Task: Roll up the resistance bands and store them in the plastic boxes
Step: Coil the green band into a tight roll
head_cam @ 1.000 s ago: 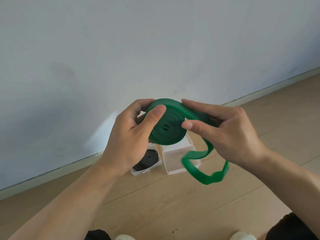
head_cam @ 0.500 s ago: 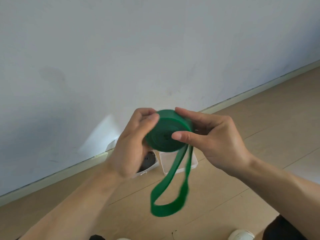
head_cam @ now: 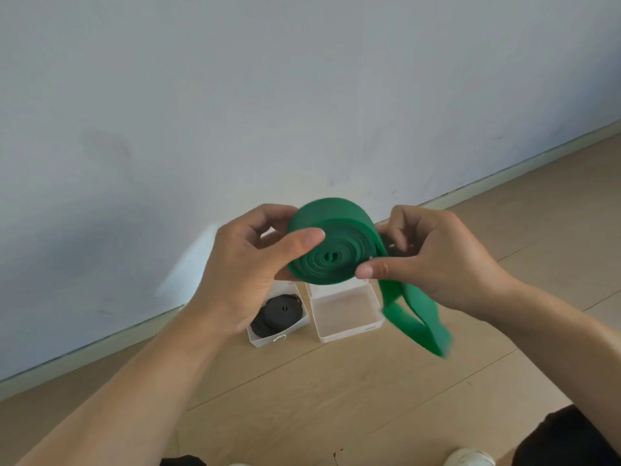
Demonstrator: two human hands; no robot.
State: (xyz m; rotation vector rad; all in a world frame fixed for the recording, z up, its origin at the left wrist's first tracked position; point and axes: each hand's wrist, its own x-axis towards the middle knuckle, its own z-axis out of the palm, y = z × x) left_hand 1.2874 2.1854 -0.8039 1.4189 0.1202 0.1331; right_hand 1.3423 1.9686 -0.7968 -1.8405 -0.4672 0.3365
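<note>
Left hand (head_cam: 248, 264) grips the green resistance band (head_cam: 331, 253) by its coiled part, thumb laid across the coil's near face and fingers curled behind it. Right hand (head_cam: 433, 260) pinches the same coil from the other side, thumb tip at the lower edge, fingers wrapped over the strap where it leaves the roll. The coil is up in the air between both hands, well above the floor (head_cam: 336, 398). From the right hand the loose tail hangs down as a loop, blurred at its lower end. Below, two clear plastic boxes stand side by side by the wall (head_cam: 268, 95): the left box (head_cam: 268, 339) holds a rolled black band (head_cam: 277, 314), the right box (head_cam: 346, 331) sits open. A white shoe (head_cam: 468, 458) peeks in at the bottom edge.
</note>
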